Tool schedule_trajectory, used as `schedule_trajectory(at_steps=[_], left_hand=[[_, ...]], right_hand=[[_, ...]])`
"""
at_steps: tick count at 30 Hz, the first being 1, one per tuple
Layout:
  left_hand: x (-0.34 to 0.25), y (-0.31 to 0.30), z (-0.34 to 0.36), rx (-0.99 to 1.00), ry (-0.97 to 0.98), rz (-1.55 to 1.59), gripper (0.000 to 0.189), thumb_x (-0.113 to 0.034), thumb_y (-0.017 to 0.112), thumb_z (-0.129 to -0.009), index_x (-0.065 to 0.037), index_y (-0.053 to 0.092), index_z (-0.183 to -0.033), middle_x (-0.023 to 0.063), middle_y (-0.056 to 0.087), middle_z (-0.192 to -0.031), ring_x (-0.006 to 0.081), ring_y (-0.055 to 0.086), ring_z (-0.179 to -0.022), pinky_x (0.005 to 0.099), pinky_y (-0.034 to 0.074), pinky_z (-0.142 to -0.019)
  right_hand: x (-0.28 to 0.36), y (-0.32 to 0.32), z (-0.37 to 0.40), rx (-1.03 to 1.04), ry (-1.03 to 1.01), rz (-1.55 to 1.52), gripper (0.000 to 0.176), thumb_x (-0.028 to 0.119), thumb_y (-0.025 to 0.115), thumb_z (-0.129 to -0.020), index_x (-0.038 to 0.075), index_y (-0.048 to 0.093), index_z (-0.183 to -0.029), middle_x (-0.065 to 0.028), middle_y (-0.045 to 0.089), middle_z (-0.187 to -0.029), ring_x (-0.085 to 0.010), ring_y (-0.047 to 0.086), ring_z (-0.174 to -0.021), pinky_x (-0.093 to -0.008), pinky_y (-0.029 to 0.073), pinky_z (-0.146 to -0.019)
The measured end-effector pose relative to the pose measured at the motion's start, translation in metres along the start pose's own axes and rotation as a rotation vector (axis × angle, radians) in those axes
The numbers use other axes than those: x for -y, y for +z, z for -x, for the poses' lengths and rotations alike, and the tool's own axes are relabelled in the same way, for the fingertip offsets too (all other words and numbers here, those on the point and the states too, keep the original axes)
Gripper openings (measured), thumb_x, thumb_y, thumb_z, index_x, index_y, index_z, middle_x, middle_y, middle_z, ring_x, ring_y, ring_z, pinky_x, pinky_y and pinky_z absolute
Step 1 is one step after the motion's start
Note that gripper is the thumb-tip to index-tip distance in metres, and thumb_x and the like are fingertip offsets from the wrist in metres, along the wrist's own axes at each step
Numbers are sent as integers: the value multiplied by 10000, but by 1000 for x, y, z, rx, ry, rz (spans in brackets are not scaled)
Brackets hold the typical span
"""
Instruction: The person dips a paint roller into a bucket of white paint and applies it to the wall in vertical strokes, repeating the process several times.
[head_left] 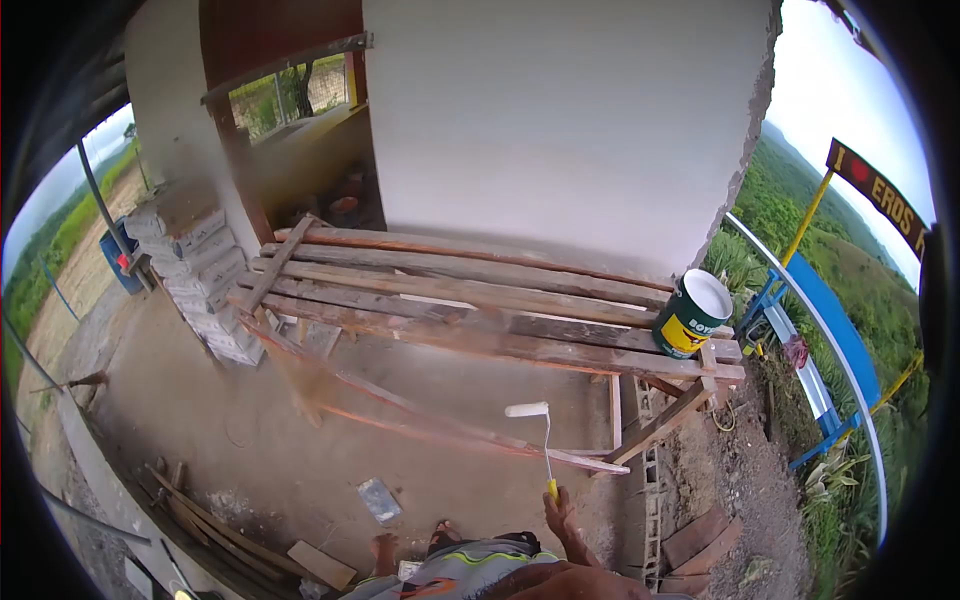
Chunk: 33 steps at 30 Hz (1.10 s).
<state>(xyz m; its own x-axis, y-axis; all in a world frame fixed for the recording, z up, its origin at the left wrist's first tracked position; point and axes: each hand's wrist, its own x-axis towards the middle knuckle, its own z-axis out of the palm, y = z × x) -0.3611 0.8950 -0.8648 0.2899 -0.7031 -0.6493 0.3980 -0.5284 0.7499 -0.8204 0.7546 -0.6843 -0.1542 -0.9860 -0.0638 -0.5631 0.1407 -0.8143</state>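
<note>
My right hand [562, 515] is closed around the yellow handle of a paint roller [527, 410]. The roller's white cover points up and away from me, on a thin bent wire frame, in front of the wooden scaffold [480, 335]. What appears to be my left hand [383, 548] hangs low beside my shirt; its fingers are too small to make out, and I see nothing in it. A green and yellow paint bucket [685, 318] with a white top stands on the right end of the scaffold planks.
Behind the scaffold rises a white wall [560, 130], with a window opening [295, 95] to its left. Stacked bags or boxes [205, 270] stand at left. A flat grey piece [379, 500] and loose boards [215, 530] lie on the floor. Hollow blocks [650, 490] edge the right side.
</note>
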Motion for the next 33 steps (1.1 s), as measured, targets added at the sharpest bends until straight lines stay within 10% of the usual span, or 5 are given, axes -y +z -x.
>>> schedule_trajectory(at_steps=[2,5,11,18,33], left_hand=[[-39,14,-36,-59,42,84,466,-335,445,-990,64,559,-1203,207,620,-1195,340,604,-1160,538,523,-914],[-91,27,-90,-119,174,35,362,-217,517,-956,76,550,-1164,157,690,-982,300,722,-833,387,620,-647],[-134,55,-135,-109,123,-179,339,-244,523,-964,-33,575,-1224,163,700,-1078,283,719,-860,306,509,-537],[-119,91,-122,121,-408,-406,341,-278,498,-944,-111,568,-1233,143,649,-1178,301,686,-914,413,480,-590],[-100,245,-94,65,-469,-533,368,-297,475,-978,-128,548,-1297,70,653,-1176,279,654,-1004,411,460,-837]], right_hand=[[57,-16,-22,-116,9,-259,179,237,597,-991,70,534,-1004,-65,511,-683,-148,515,-576,-339,419,-506],[166,-109,-55,-314,-96,-154,282,258,556,-1006,1,550,-1121,-166,532,-831,-264,549,-765,-394,464,-703],[241,-308,-100,-736,-183,355,324,237,609,-976,39,594,-1232,-226,675,-1047,-398,660,-960,-448,504,-828],[222,-409,-157,-732,25,602,281,226,654,-931,144,644,-1199,-206,708,-981,-417,669,-928,-494,513,-802],[235,-511,-229,-399,-58,753,205,186,683,-890,135,730,-1082,-136,726,-954,-352,687,-873,-453,517,-757]])
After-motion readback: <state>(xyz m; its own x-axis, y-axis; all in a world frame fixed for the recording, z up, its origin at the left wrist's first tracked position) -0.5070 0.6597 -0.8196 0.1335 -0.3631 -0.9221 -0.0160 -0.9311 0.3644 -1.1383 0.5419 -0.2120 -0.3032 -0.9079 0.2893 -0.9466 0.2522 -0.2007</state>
